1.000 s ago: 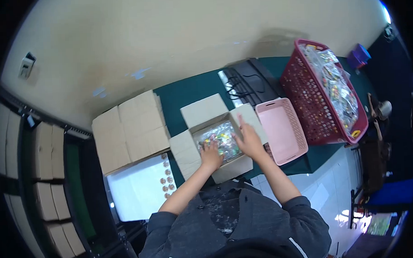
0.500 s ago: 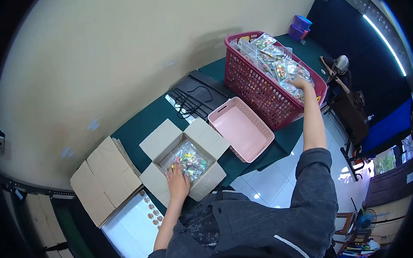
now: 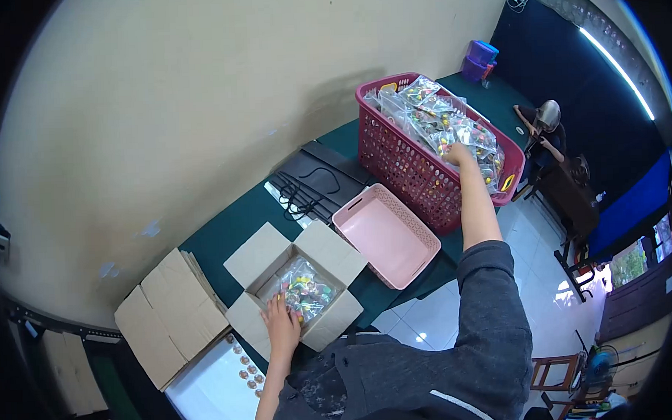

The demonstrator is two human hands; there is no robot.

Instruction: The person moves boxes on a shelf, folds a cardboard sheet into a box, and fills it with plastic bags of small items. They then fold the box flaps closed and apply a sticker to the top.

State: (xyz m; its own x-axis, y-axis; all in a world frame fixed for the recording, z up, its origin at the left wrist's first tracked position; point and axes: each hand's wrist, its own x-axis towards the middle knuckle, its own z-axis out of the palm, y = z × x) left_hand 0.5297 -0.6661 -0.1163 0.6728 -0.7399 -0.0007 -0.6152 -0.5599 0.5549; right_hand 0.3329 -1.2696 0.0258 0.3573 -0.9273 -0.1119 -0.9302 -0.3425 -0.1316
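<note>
An opened cardboard box (image 3: 326, 249) has its flaps folded out, with clear plastic packets (image 3: 308, 289) of small colourful pieces inside. My left hand (image 3: 282, 323) rests over the box's near-left edge, fingers stretched out onto the packets. A large maroon laundry basket (image 3: 400, 152) is heaped with similar packets (image 3: 472, 135). Over its near side reaches my right hand (image 3: 458, 155), fingers closed at a clear plastic packet (image 3: 442, 141) on the heap; the fingertips are partly hidden.
Between box and basket sits a pink plastic tray (image 3: 387, 234). Behind it lie a black flat case (image 3: 327, 166) and coiled black cable (image 3: 299, 200). Flattened cardboard (image 3: 169, 308) and a white sheet with round stickers (image 3: 216, 384) are at left. A person (image 3: 548, 128) sits far right.
My right hand has moved left and nearer across the packets in the basket. My left hand stays at the box, its fingers still spread. The camera view has shifted slightly.
</note>
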